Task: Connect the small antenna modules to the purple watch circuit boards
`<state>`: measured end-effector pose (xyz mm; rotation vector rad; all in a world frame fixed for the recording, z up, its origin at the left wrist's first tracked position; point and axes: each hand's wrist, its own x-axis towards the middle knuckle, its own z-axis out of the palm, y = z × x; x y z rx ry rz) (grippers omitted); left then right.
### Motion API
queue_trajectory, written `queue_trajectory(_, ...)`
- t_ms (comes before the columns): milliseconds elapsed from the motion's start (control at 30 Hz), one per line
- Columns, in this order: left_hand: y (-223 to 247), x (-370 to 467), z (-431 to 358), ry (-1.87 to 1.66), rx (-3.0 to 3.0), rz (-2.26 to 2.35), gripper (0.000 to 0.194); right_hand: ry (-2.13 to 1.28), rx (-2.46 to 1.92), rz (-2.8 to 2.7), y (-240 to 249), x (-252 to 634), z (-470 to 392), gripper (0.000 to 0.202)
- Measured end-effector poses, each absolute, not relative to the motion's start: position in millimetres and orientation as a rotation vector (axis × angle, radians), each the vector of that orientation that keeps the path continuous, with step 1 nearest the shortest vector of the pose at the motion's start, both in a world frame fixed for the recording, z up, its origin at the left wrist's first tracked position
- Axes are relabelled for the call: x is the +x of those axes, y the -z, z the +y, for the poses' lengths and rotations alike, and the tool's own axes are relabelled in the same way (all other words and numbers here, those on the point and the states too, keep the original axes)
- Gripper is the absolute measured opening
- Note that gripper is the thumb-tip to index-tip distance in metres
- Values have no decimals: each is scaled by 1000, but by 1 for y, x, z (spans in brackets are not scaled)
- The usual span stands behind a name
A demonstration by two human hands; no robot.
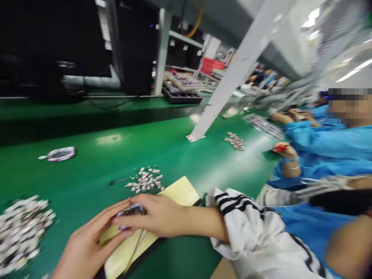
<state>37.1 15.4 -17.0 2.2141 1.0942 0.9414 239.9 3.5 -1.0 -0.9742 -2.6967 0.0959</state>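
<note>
Over a yellow pad (181, 192) with a dark edge, both hands meet around a small dark device with a purple edge (132, 209). My left hand (93, 236) curves in from the lower left, its thumb and fingers closed on the device's near side. From the right, in a white sleeve with black stripes, my right hand (161, 215) grips the same piece with thumb and fingers. A thin pair of metal tweezers (135, 250) reaches down across the pad from beneath my right hand; whether that hand holds them is hidden.
A big heap of small pale parts (23, 232) lies at left, a smaller pile (147, 179) beyond the pad. Another purple-edged device (61, 154) is on the green bench (95, 170). A slanted white post (223, 89) stands ahead. Co-workers in blue sleeves (316, 139) sit at right.
</note>
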Motion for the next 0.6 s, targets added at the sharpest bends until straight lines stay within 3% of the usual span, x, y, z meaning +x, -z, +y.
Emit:
queue_trajectory(233,2,47,9,-749,2028,1161,33,-362,-754,-2209,-1,254,11,39)
queue_trajectory(433,0,47,8,-595,2016,1118,36,-1450,-1005,-1457,-7,261,17,55)
queue_trajectory(500,-1,48,8,-588,2061,1093,36,-1611,-891,-1323,-6,258,18,47)
queue_trajectory(600,-2,48,8,-584,2096,1067,36,-1715,-820,-1373,-8,253,18,19)
